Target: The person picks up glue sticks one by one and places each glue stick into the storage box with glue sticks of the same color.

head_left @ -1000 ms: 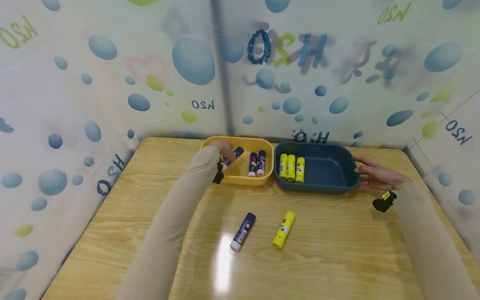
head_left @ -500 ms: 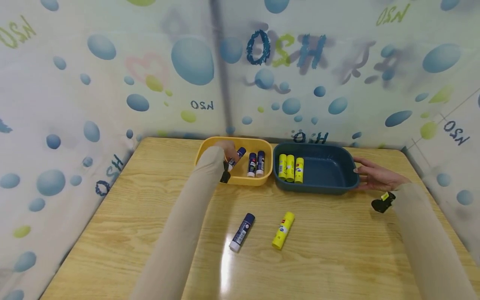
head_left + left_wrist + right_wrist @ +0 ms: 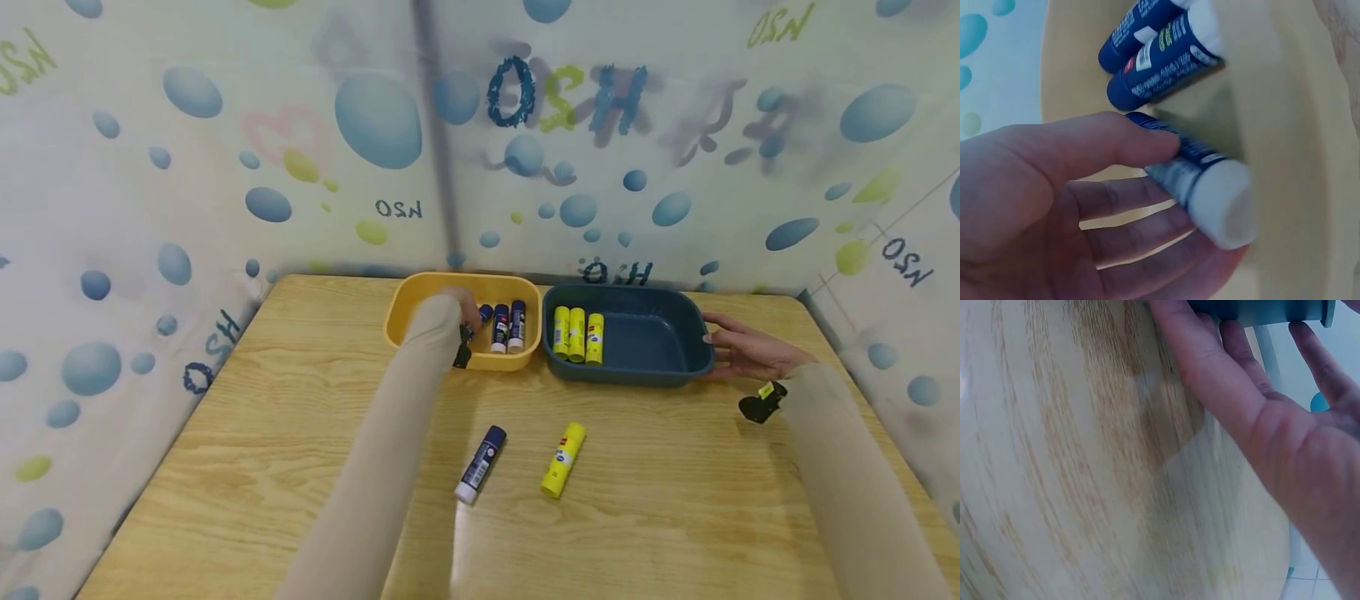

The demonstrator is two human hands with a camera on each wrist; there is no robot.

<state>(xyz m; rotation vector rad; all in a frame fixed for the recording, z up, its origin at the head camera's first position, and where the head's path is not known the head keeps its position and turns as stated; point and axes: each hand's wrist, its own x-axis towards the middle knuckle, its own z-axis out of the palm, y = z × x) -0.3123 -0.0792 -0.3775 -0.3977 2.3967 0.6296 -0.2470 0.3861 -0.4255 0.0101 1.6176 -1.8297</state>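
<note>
In the yellow bin [image 3: 420, 357], my left hand [image 3: 467, 307] pinches a navy glue stick [image 3: 1219, 200] with a white end between thumb and fingers. The stick lies tilted, its white end towards the bin's near wall. Beside it, two more navy glue sticks [image 3: 507, 327] lie side by side in the bin. My right hand [image 3: 753, 348] touches the right end of the dark blue bin [image 3: 630, 373] with extended fingers. Three yellow glue sticks [image 3: 577, 335] lie at the left inside that bin.
On the wooden table [image 3: 660, 500], in front of the bins, lie one navy glue stick [image 3: 481, 464] and one yellow glue stick [image 3: 563, 460], apart from each other. The two bins stand side by side near the patterned back wall [image 3: 480, 167].
My left hand has moved right inside the yellow bin, bringing the held glue stick closer to the two navy ones. The yellow bin shifted left early on. My right hand stays at the blue bin.
</note>
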